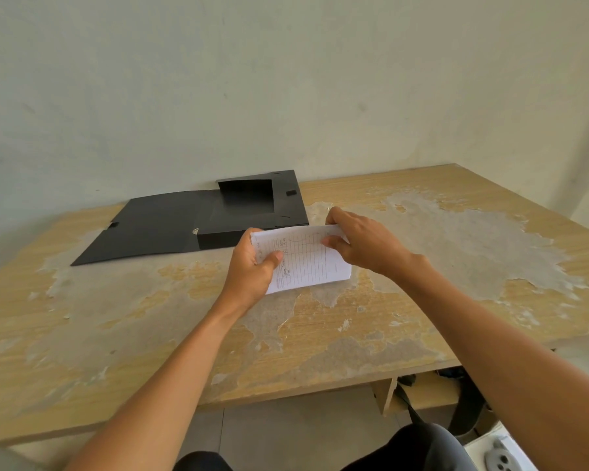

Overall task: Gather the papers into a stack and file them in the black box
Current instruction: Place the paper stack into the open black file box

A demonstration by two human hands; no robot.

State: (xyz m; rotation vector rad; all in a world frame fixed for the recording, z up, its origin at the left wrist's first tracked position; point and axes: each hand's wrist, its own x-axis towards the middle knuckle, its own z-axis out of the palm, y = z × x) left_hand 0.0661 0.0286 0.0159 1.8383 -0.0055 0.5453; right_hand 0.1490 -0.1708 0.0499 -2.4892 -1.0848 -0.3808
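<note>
left hand [252, 263] | fingers gripping papers [306, 260] at one end; right hand [361, 244] pinching the other | writing illegible | black box [252, 212] open behind on tabletop [422, 300]

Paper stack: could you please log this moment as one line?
paper stack held by both hands | left hand | right hand | black box open | not filed

Black box [252, 212]: matte black all over, inside and out; open lid flap same black, small pale round spot at spine.
Papers [306, 263]: white sheets, printed grey ruled grid, dark handwritten marks in top rows.
Table [123, 334]: light yellow-tan wood-grain veneer, broad blotchy patches worn to pale grey-white; edge plain tan.
Wall [286, 79]: pale greenish-white, faint smudges.
Floor [286, 433] under table: light grey tile.
</note>
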